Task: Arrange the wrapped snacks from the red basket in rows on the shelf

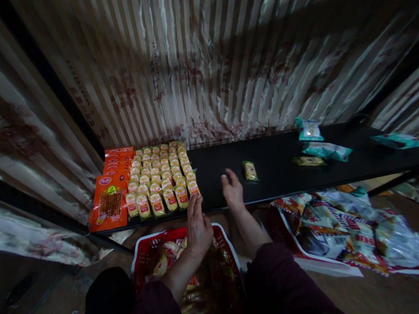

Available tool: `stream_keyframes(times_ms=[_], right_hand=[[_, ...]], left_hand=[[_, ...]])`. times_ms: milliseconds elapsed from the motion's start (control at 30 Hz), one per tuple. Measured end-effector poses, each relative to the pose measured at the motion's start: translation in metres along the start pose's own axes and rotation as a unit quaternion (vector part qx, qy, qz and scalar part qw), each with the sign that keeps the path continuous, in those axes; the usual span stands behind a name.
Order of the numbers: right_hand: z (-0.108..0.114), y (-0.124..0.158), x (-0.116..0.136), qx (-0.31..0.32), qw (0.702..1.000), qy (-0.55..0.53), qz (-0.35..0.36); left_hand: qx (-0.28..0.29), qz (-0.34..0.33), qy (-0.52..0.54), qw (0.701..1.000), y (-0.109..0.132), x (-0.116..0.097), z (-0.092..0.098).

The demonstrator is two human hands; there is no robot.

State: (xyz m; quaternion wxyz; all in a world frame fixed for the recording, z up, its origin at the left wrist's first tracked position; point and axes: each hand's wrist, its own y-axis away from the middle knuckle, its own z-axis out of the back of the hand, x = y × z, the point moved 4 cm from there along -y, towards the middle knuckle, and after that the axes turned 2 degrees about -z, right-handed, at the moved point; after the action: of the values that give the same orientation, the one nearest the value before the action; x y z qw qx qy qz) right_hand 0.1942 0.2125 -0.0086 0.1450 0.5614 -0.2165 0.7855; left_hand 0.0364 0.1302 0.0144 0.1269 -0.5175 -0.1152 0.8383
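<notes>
A person crouches before a low black shelf (276,181) in a dim room with striped drapes behind it. On the left of the shelf lie yellow packets (161,177) in tight rows, with a stack of orange packs (112,192) just left of them. The left hand (197,227) is open and flat, fingers together, its tips at the near right corner of the rows; it holds nothing. The right hand (232,190) rests palm down on the near edge of the shelf, loosely open and empty, fingers slightly curled. A lone packet (250,171) lies on the bare shelf just right of that hand and a little farther back, not touching it. Teal packs (322,149) sit well apart, far right. Below, a red basket (140,251) holds more packets, and bags (346,231) are heaped on the floor to the right.

The work looks like lining packets into rows. To do it well, the flat left hand should brace the last column so it does not slide, while the right hand brings the lone packet in face up, label aligned, snug against its neighbour
</notes>
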Motion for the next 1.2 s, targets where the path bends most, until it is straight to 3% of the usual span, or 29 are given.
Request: stream_keyframes(times_ms=[67, 100, 267, 400, 500, 867, 1067, 1200], right_hand=[[0.026, -0.017, 0.001, -0.129, 0.988, 0.087, -0.003], [0.034, -0.024, 0.003, -0.151, 0.980, 0.126, 0.005], [0.045, -0.036, 0.004, -0.111, 0.957, 0.266, 0.040], [0.054, -0.035, -0.014, -0.138, 0.933, 0.332, -0.025], [0.055, -0.035, -0.028, -0.101, 0.933, 0.341, -0.054], [0.056, -0.002, -0.010, -0.023, 0.907, 0.412, 0.081], [0.045, 0.034, -0.004, 0.005, 0.904, 0.398, 0.157], [0.037, 0.055, 0.000, 0.021, 0.903, 0.390, 0.180]], left_hand=[[0.001, -0.012, 0.002, 1.000, 0.002, -0.002, 0.002], [0.002, -0.018, 0.004, 1.000, 0.003, -0.003, 0.002], [0.015, -0.028, -0.002, 0.999, 0.012, -0.003, -0.003], [0.039, -0.034, -0.003, 0.999, 0.021, 0.000, -0.007], [0.070, -0.030, -0.008, 0.997, 0.024, -0.001, -0.014], [0.096, -0.035, 0.003, 0.995, 0.024, -0.005, -0.045], [0.097, 0.027, 0.027, 0.995, 0.023, -0.002, -0.053], [0.066, 0.083, 0.038, 0.994, 0.020, 0.004, -0.050]])
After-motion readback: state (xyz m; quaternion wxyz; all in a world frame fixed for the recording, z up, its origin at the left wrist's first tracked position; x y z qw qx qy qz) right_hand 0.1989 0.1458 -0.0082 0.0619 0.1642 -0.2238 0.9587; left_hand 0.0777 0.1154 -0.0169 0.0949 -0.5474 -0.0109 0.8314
